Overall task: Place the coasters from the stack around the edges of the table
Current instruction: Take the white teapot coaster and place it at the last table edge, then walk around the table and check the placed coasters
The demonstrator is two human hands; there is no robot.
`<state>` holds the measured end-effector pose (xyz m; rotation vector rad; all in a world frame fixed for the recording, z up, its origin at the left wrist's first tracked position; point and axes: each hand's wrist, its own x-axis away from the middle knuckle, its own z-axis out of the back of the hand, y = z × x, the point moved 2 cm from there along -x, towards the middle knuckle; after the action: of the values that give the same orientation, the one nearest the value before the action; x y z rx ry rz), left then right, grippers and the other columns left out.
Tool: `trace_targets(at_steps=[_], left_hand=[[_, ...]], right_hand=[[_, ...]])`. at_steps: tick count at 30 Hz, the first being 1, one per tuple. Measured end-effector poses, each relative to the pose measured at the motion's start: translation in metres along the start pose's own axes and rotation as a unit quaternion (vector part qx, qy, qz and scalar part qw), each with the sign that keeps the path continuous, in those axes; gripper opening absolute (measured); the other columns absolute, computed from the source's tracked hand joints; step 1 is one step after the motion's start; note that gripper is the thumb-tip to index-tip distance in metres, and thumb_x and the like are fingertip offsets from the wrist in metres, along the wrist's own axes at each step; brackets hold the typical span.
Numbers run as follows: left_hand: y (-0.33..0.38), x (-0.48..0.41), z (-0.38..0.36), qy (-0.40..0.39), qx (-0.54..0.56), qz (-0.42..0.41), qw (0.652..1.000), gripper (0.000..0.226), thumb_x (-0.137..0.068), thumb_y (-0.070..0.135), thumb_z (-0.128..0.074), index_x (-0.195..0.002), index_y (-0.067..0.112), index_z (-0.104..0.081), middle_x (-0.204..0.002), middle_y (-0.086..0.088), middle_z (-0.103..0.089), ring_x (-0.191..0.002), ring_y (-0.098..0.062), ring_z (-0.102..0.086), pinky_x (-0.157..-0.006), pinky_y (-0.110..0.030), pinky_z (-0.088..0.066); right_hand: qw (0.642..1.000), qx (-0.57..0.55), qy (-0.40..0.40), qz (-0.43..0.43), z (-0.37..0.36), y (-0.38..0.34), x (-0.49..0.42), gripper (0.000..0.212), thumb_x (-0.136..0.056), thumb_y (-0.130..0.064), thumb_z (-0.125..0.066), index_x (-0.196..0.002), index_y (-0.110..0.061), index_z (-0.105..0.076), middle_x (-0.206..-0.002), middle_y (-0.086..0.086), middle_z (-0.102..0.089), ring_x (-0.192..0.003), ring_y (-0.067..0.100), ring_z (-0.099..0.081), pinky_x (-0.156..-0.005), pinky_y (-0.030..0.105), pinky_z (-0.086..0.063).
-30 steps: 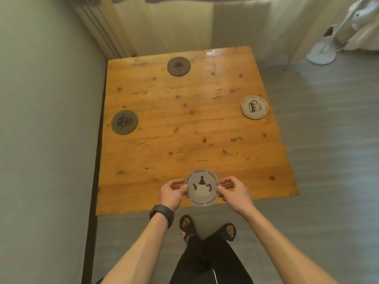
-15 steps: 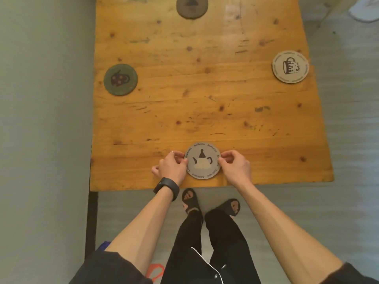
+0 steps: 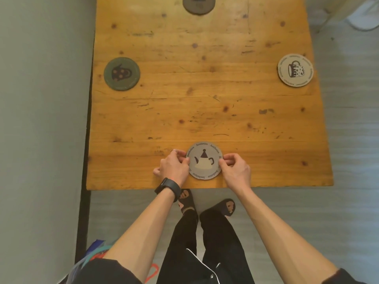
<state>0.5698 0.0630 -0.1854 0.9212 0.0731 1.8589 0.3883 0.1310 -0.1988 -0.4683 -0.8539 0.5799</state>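
Both hands (image 3: pixel 205 168) pinch the teapot coaster (image 3: pixel 204 161) between them.

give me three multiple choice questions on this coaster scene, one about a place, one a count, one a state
1. Where is the teapot coaster?
A. near the table's close edge
B. at the far edge
C. on the floor

2. How many coasters show on the table?
A. two
B. four
C. six

3. What are the hands doing?
A. both hanging off the table
B. one lifting the mug coaster
C. left hand and right hand gripping the teapot coaster's sides

Answers:
1 A, it lies just inside the edge nearest the person.
2 B: teapot, mug, the green coaster at left, and a dark coaster at the far edge.
3 C, fingers pinch its opposite sides.
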Motion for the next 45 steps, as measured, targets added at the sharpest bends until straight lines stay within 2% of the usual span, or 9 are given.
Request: trace_targets(at_steps=[12,17,21,28,32,35,38,41,45], left_hand=[[-0.008,0.007,-0.005,0.049,-0.107,-0.106,0.987,0.022,-0.091,0.04,-0.057,-0.113,0.044,-0.055,-0.099,0.013,-0.06,-0.101,-0.014,-0.05,-0.088,-0.041,-0.027],[-0.017,0.007,-0.016,0.082,-0.242,-0.289,0.923,0.058,-0.081,0.013,-0.068,-0.132,0.036,-0.053,-0.132,-0.001,-0.053,-0.117,-0.021,-0.044,-0.094,-0.046,-0.032],[-0.029,0.002,-0.025,0.069,-0.3,-0.396,0.865,0.063,-0.078,0.005,-0.059,-0.139,0.018,-0.049,-0.144,0.001,-0.051,-0.122,-0.019,-0.041,-0.093,-0.042,-0.03],[-0.03,-0.008,-0.02,0.015,-0.336,-0.383,0.861,0.07,-0.079,0.015,-0.061,-0.144,0.025,-0.038,-0.146,0.003,-0.041,-0.123,-0.021,-0.035,-0.098,-0.046,-0.026],[-0.017,0.003,-0.015,-0.062,-0.391,-0.33,0.857,0.067,-0.095,0.018,-0.037,-0.153,0.027,-0.006,-0.16,0.004,-0.009,-0.138,-0.022,-0.013,-0.111,-0.048,-0.019],[-0.003,0.02,-0.005,-0.1,-0.419,-0.3,0.851,0.069,-0.096,0.015,-0.032,-0.154,0.024,0.007,-0.162,0.006,0.007,-0.145,-0.022,-0.006,-0.115,-0.055,-0.017],[0.016,0.032,0.01,-0.151,-0.441,-0.286,0.838,0.068,-0.095,0.019,-0.039,-0.154,0.02,-0.007,-0.163,0.001,0.001,-0.147,-0.025,-0.009,-0.115,-0.058,-0.016],[0.039,0.05,0.033,-0.186,-0.409,-0.272,0.851,0.054,-0.094,0.029,-0.043,-0.148,0.026,-0.034,-0.161,-0.003,-0.015,-0.145,-0.027,-0.018,-0.116,-0.056,-0.017],[0.063,0.076,0.066,-0.163,-0.33,-0.296,0.881,0.051,-0.093,0.035,-0.044,-0.144,0.03,-0.04,-0.157,-0.004,-0.029,-0.142,-0.027,-0.03,-0.116,-0.049,-0.025]], right_hand=[[0.999,-0.013,0.0,0.035,-0.001,0.005,0.002,0.014,-0.09,-0.033,-0.068,-0.099,-0.022,-0.064,-0.089,-0.009,-0.068,-0.085,0.008,-0.065,-0.079,0.033,-0.057],[0.992,0.034,0.033,0.12,-0.007,0.012,0.002,0.014,-0.094,-0.032,-0.064,-0.103,-0.022,-0.06,-0.089,-0.005,-0.062,-0.078,0.013,-0.061,-0.073,0.038,-0.057],[0.969,0.096,0.049,0.223,-0.015,0.025,0.005,0.032,-0.099,-0.03,-0.059,-0.13,-0.023,-0.061,-0.101,0.004,-0.057,-0.084,0.021,-0.06,-0.069,0.039,-0.056],[0.941,0.18,0.074,0.276,-0.019,0.031,0.007,0.039,-0.1,-0.03,-0.057,-0.138,-0.023,-0.059,-0.089,0.009,-0.055,-0.078,0.024,-0.051,-0.059,0.04,-0.052],[0.946,0.215,0.042,0.24,-0.016,0.023,0.011,0.041,-0.102,-0.031,-0.052,-0.143,-0.026,-0.053,-0.091,0.008,-0.056,-0.081,0.025,-0.051,-0.064,0.041,-0.051],[0.941,0.293,-0.035,0.168,-0.004,0.007,0.019,0.048,-0.105,-0.036,-0.04,-0.153,-0.038,-0.033,-0.106,0.008,-0.059,-0.095,0.026,-0.053,-0.079,0.039,-0.049],[0.93,0.338,-0.106,0.102,0.012,-0.012,0.032,0.054,-0.104,-0.039,-0.04,-0.155,-0.042,-0.022,-0.125,0.008,-0.058,-0.113,0.027,-0.054,-0.092,0.042,-0.046],[0.934,0.322,-0.118,0.097,0.032,-0.032,0.054,0.053,-0.1,-0.043,-0.047,-0.152,-0.038,-0.034,-0.138,0.006,-0.055,-0.124,0.026,-0.052,-0.101,0.044,-0.046],[0.965,0.224,-0.079,0.115,0.079,-0.054,0.107,0.046,-0.098,-0.044,-0.05,-0.144,-0.035,-0.05,-0.148,-0.003,-0.049,-0.133,0.022,-0.047,-0.107,0.04,-0.043]])
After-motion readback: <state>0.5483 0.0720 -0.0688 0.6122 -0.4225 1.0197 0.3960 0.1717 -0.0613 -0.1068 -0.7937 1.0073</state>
